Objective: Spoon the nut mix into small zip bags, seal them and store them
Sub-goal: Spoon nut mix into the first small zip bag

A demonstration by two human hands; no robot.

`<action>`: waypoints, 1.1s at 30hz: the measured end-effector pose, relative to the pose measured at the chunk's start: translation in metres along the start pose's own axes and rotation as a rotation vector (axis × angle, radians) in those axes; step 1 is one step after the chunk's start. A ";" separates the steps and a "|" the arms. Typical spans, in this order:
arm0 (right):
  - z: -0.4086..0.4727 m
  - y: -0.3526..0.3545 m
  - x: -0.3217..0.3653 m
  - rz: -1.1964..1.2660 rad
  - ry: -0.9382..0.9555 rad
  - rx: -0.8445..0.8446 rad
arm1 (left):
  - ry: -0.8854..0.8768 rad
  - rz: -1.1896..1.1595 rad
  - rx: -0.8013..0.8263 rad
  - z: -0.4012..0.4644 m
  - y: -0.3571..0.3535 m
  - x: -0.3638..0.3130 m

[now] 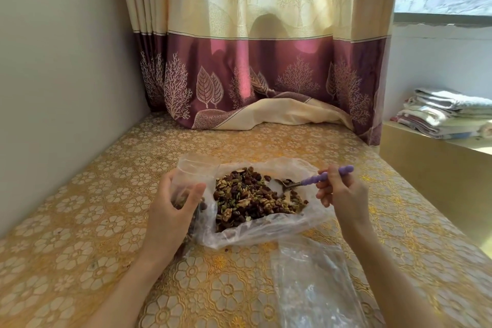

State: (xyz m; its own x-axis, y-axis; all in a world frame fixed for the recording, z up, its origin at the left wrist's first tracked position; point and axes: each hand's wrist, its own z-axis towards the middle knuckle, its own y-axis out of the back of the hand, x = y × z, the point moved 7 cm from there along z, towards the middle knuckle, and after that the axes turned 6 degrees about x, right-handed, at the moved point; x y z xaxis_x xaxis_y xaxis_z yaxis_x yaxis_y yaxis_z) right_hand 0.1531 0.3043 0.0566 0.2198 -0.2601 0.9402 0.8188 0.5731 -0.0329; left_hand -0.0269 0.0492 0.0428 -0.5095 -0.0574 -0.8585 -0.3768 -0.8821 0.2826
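Observation:
A pile of nut mix (250, 198) with raisins, walnuts and green seeds lies in a large open clear plastic bag (269, 231) on the table. My left hand (170, 210) holds a small zip bag (190, 173) upright just left of the pile; some mix shows inside it. My right hand (343, 192) grips a spoon with a purple handle (319, 178), its metal bowl resting on the right side of the pile. Several empty clear zip bags (314, 282) lie flat in front of the big bag.
The table has a gold floral cover (87, 234). A grey wall runs along the left. A cream and purple curtain (261, 82) drapes onto the far table edge. Folded towels (447, 112) sit on a ledge to the right.

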 end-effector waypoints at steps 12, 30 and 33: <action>-0.002 -0.003 -0.013 0.059 -0.102 -0.008 | -0.005 0.023 -0.007 -0.001 0.000 -0.004; -0.003 -0.010 0.011 0.268 -0.088 -0.072 | -0.002 0.014 0.005 -0.001 -0.002 -0.007; -0.002 -0.025 0.032 0.324 -0.056 0.002 | -0.015 0.019 0.009 -0.001 -0.002 -0.010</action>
State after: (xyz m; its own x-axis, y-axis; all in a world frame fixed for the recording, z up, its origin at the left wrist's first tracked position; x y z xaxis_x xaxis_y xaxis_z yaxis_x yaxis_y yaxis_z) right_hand 0.1408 0.2805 0.0868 0.4388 -0.0207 0.8984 0.7102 0.6205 -0.3326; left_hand -0.0202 0.0508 0.0498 -0.5280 -0.0666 -0.8466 -0.3742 -0.8767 0.3024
